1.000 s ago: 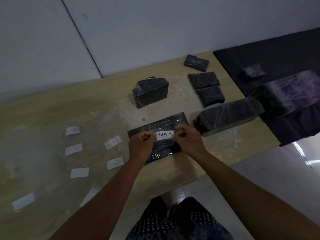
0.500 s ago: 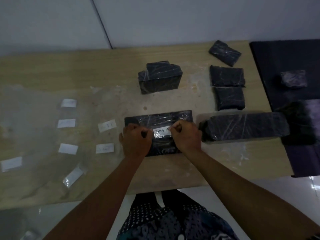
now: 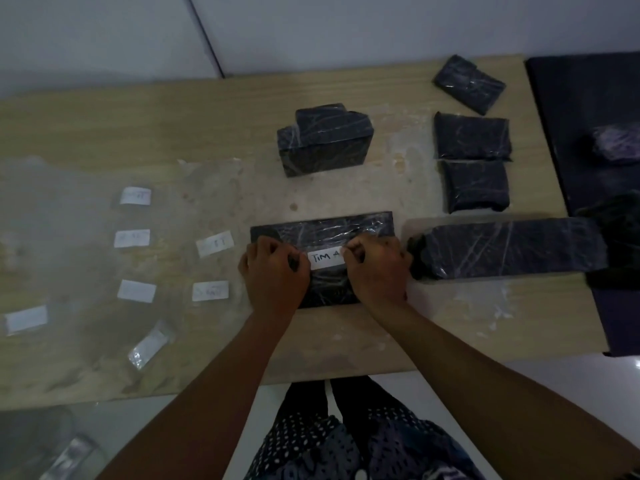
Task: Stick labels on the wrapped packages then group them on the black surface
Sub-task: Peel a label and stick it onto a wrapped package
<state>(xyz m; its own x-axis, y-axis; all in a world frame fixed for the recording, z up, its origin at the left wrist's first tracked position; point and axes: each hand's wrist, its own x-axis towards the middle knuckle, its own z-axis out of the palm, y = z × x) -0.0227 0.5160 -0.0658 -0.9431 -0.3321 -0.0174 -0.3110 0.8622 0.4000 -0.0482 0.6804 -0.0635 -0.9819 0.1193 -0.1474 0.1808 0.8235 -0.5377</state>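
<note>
A flat black wrapped package point(image 3: 329, 228) lies on the wooden table in front of me. A white label point(image 3: 325, 259) reading "TIM A" lies on its top. My left hand point(image 3: 273, 271) and my right hand point(image 3: 375, 266) rest on the package with fingers curled, pressing at the label's two ends. Several more white labels point(image 3: 210, 291) lie on clear film to the left. The black surface point(image 3: 588, 109) is at the far right with a small wrapped package point(image 3: 616, 147) on it.
A long wrapped package point(image 3: 509, 247) lies right of my right hand, reaching onto the black surface. A blocky package point(image 3: 325, 140) stands behind. Three small packages point(image 3: 472, 140) lie at the back right. The table's front edge runs just below my wrists.
The view has swung so the table sits squarer in frame. Both hands stay on the label's ends on the flat package, with little movement.
</note>
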